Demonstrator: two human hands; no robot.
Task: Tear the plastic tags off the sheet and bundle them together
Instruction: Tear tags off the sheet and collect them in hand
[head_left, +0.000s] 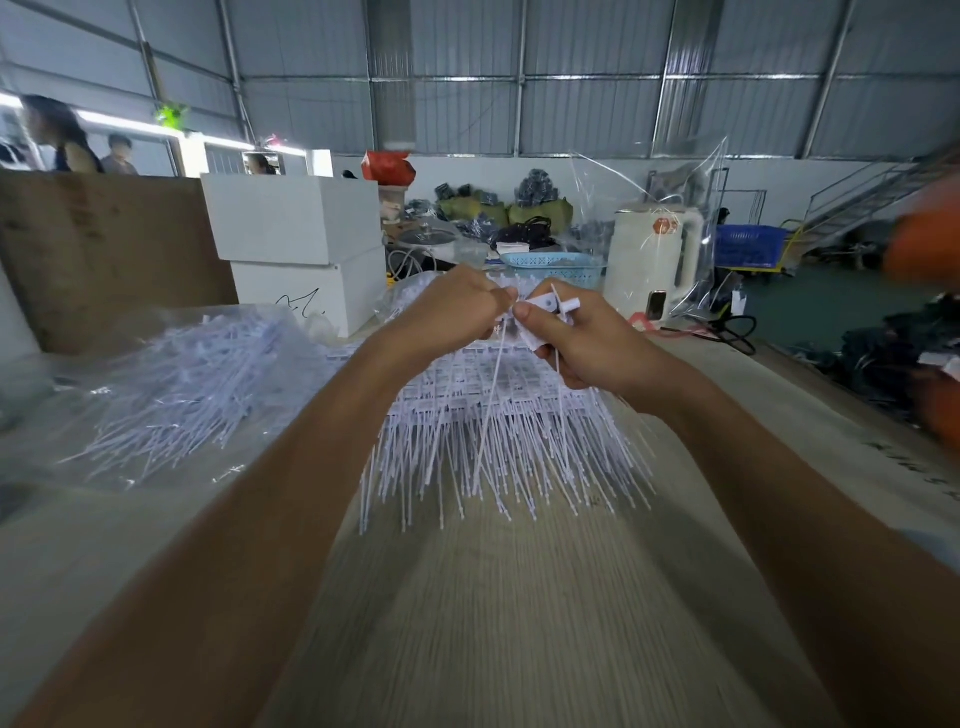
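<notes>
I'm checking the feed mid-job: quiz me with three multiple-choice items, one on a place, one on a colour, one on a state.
1. Where does the bagged pile of tags lie relative to the sheet of tags?
A. to its left
B. to its right
C. on top of it

2. What colour is the basket behind the hands?
A. red
B. light blue
C. black

3. The right hand is:
A. flat on the table
B. hanging idle
C. gripping white tags

Answers: 1 A, the pile sits left of the sheet. 2 B, its lattice wall is light blue. 3 C, its fingers curl round tags.
</notes>
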